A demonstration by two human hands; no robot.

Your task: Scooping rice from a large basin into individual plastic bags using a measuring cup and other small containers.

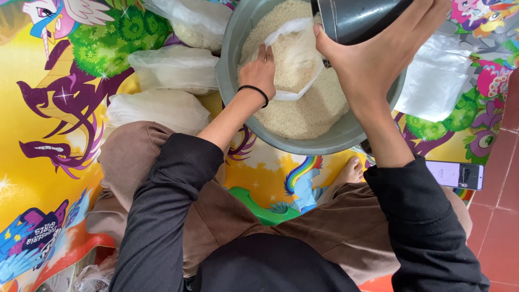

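Observation:
A grey basin point(230, 65) full of white rice grains point(308, 113) sits on the mat in front of my crossed legs. My left hand point(259, 70), with a black band on its wrist, holds the rim of a clear plastic bag point(294, 54) open inside the basin. The bag is partly filled with rice. My right hand point(373, 54) grips a dark metal cup point(357, 19), tilted over the bag's mouth.
Three filled, closed plastic bags of rice point(175, 67) lie left of the basin. A stack of flat clear bags point(435, 78) lies to the right, a phone point(457, 174) by my right knee. A colourful cartoon mat point(48, 124) covers red floor tiles point(500, 227).

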